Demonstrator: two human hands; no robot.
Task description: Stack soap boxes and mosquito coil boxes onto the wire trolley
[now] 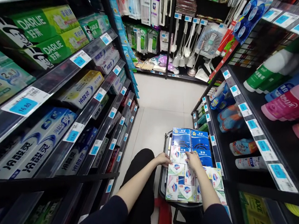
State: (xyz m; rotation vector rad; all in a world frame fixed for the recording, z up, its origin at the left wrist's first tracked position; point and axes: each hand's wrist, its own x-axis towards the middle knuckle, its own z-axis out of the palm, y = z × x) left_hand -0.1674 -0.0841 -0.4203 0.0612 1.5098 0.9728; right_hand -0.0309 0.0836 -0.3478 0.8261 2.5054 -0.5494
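Note:
White-and-green soap boxes (176,169) lie packed on a dark cart (163,185) in front of me. My left hand (163,159) is at the stack's left edge, its curled fingers against the side of a soap box (175,154). From the right, my right hand (194,161) reaches over the boxes, with bent fingers on the same soap box; its fingertips are partly hidden. Blue mosquito coil boxes (200,137) sit at the cart's far end, one of them right beside my right hand. More soap boxes (216,179) lie under and beside my right forearm.
Shelves of toothpaste boxes (37,146) line the left side. On the right, shelves hold bottles (282,102) close to the cart. Hanging brushes (184,47) fill the rack at the aisle's end. A red stool (162,221) stands below, near my knee.

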